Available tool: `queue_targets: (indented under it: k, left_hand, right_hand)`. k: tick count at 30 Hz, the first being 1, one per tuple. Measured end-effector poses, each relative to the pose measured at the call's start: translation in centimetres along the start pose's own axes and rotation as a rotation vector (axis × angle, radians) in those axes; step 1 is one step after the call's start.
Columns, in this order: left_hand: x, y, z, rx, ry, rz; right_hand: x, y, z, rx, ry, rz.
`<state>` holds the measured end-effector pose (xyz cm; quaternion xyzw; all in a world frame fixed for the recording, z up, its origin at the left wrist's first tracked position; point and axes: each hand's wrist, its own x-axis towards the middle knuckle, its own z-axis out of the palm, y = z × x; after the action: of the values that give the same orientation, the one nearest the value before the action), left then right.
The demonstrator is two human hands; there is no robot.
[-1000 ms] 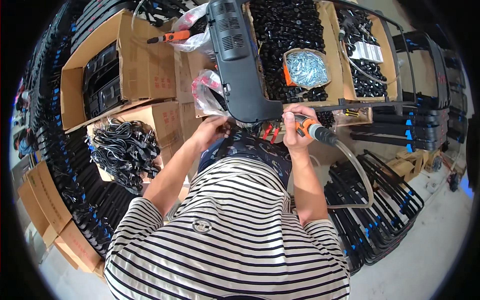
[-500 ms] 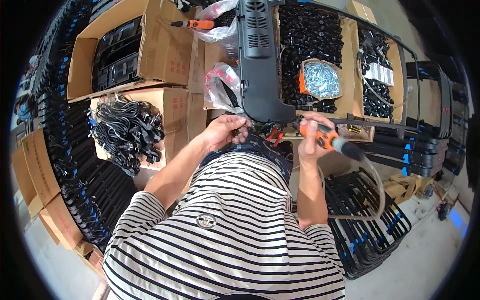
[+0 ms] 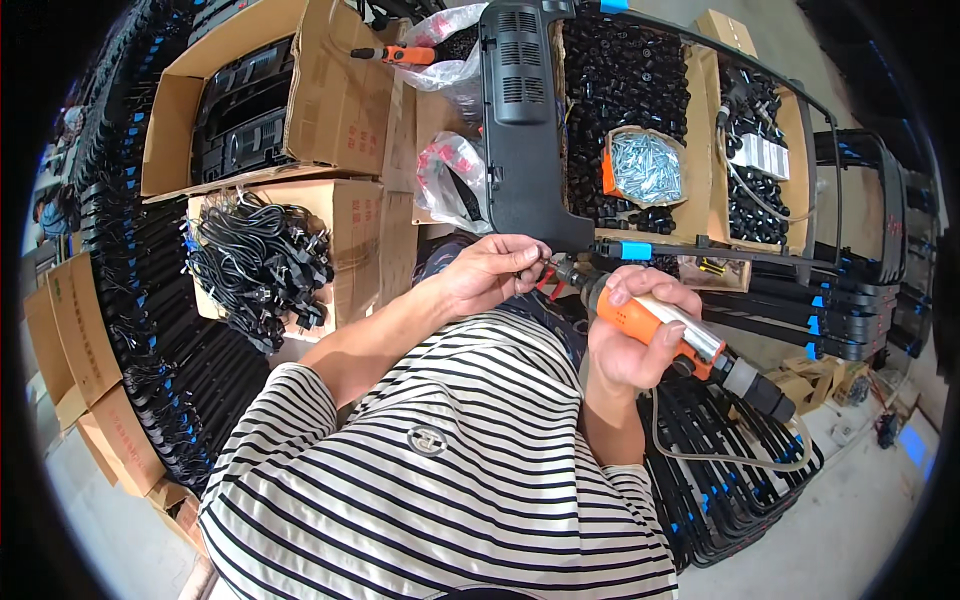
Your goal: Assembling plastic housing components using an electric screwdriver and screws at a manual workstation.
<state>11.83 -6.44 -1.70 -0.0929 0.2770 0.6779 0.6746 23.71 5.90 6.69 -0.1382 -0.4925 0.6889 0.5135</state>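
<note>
My right hand (image 3: 645,335) is wrapped round an orange electric screwdriver (image 3: 632,317) with a silver band and a cable trailing from its rear. The tool is tilted, its bit end pointing left toward my left hand (image 3: 500,270). My left thumb and fingers are pinched together right at the bit's tip, around something small and dark that I cannot make out. Just beyond both hands, a dark grey plastic cover (image 3: 525,165) with vent slots lies along a black tubular frame (image 3: 720,250), whose near bar carries a piece of blue tape (image 3: 636,250).
Beyond the frame, a carton of black plastic parts (image 3: 625,80) bears an open box of screws (image 3: 646,167). On the left, black power cords (image 3: 260,260) lie on a carton below a box of black covers (image 3: 240,145). A second orange screwdriver (image 3: 405,55) is farther back. Stacked frames (image 3: 730,470) stand lower right.
The screwdriver has swung round in my right hand, its bit end now reaching my left hand. My left hand has moved right to meet it. Blue tape now shows on the near bar.
</note>
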Motion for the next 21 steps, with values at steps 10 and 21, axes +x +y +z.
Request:
queue_targets:
  k: [10,21]
  left_hand:
    - [0.5,-0.2,-1.6,0.015,-0.022,-0.032]
    - [-1.4,-0.6,-6.4,0.133,0.411,0.025]
  right_hand:
    - [0.0,1.1,-0.1,0.027,0.050,0.068]
    - [-0.9,6.8,-2.0,-0.185,-0.056,0.072]
